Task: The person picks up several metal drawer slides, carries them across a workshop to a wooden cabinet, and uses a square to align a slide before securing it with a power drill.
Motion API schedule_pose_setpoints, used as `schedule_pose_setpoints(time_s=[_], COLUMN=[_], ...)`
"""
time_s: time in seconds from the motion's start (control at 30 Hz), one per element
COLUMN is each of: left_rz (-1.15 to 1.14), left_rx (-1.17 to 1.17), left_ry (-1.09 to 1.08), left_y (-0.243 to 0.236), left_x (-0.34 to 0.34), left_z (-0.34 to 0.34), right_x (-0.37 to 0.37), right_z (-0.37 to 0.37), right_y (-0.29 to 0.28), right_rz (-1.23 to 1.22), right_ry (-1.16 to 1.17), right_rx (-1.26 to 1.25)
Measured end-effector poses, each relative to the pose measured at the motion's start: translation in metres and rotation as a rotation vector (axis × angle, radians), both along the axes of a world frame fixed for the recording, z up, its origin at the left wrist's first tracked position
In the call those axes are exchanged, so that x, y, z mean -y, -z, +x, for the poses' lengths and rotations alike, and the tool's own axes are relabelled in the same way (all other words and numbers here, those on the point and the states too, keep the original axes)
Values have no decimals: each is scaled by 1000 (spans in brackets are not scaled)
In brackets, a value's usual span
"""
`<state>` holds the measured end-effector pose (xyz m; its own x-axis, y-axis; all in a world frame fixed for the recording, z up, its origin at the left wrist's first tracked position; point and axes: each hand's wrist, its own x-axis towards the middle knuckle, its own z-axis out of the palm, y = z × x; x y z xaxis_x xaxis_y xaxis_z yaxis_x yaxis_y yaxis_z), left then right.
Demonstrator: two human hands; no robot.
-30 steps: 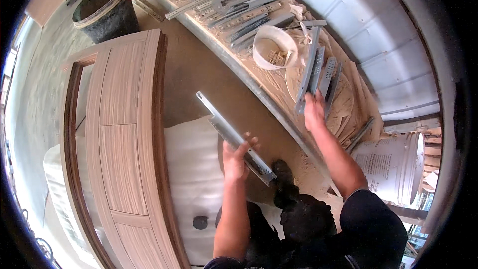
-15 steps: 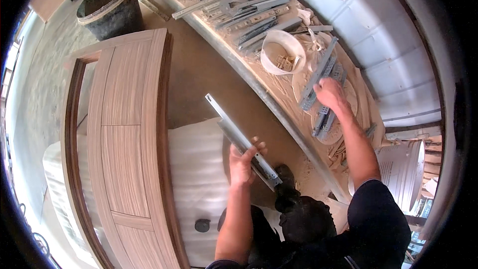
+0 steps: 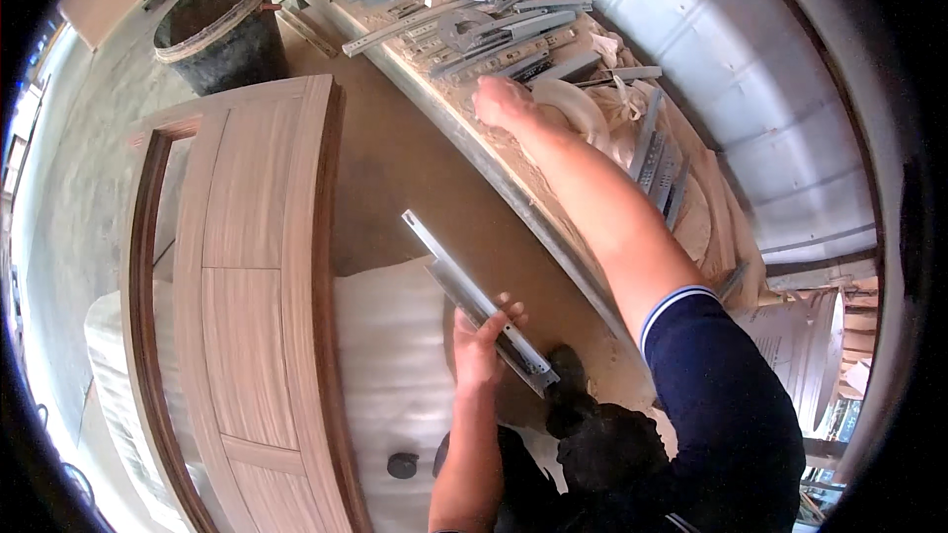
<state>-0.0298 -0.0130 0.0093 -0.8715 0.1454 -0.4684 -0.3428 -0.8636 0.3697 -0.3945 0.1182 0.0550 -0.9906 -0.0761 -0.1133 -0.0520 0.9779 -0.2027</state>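
My left hand [image 3: 478, 343] is closed round the middle of a silvery metal drawer slide [image 3: 449, 262], which is held tilted above the floor. Over the bench, my right hand [image 3: 504, 104] is curled at the near edge of a pile of drawer slides [image 3: 484, 64], with its fingertips turned away from view, so anything in them is hidden. Just beside that hand is a white plastic tub [image 3: 590, 118], partly covered by my forearm. More grey perforated slides [image 3: 654, 166] lie further right, beyond my arm.
A dusty workbench [image 3: 494, 153] runs diagonally from the far left to the right. At left lies a wood-grain panel door [image 3: 247, 207] over white wrapping [image 3: 390, 336]. A large black bucket [image 3: 232, 49] stands behind it. A white drum [image 3: 805, 350] is at the right.
My right hand has let go of the grey slide on the right and swung left and away across the bench to the far pile. My left hand keeps its slide, slightly lower in view.
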Motion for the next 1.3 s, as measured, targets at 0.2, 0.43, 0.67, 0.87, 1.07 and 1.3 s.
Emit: schedule_pose_setpoints(time_s=[0.2,0.43,0.67,0.87,1.07,1.3], left_rz=[-29,5,-5,-1,19,33], left_rx=[-6,43,32,22,23,3], left_ry=[71,66,57,31,45,35], left_y=[-6,2,-2,-8,-4,1], left_x=[-8,-4,1,0,-5,-5], left_z=[-3,-2,-1,-4,-2,-3], right_x=[-9,-23,-27,-25,-4,-12], right_z=[-22,0,14,23,21,-12], right_y=[8,24,29,46,0,-30], right_rz=[-68,162,187,334,342,282], right_ry=[246,48,-95,-166,-118,-115], right_rx=[36,-37,32,86,144,173])
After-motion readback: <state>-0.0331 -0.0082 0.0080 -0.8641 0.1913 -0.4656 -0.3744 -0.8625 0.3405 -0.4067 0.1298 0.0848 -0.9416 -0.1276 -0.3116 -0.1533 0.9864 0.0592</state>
